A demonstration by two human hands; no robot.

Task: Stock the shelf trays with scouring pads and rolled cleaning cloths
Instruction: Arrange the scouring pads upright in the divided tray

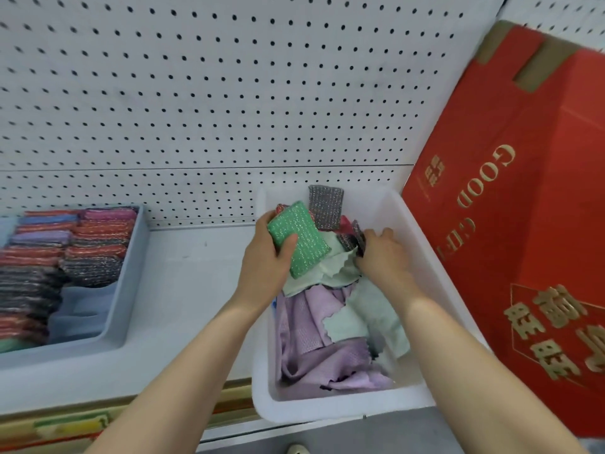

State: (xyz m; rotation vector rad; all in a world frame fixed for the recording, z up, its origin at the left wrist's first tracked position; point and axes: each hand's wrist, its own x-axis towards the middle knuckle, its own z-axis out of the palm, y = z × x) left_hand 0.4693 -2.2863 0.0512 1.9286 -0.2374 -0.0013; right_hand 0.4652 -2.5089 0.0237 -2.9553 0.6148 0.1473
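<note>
Taking the white bin [327,411] as the landmark, its near end is filled with loose lilac and pale green cloths [327,326], lying crumpled rather than rolled. Over the bin's far half, the green scouring pad [299,239] is held by the left hand [265,260], the thumb curled across its near face and the fingers wrapped behind its left edge; the pad's long axis is tilted from upper left to lower right, and its lower end lies against a pale green cloth. The right hand [383,257] is set just right of the pad, inside the bin, with fingers curled down into a cluster of dark scouring pads [352,239]; whether one is actually pinched cannot be told. A grey pad [325,204] is propped upright against the bin's far wall. The coming move is judged to turn on this: the blue tray [131,290] lies well to the left of the bin, on the left hand's side, so the green pad is best carried leftward by that hand and turned to match the rows of pads [82,244] already packed there. An unfilled gap is seen at the tray's near right. Bin and tray rest on a pale shelf [196,290], backed by pegboard [229,93], with a red carton [523,224] leaning beside the bin's right wall.
</note>
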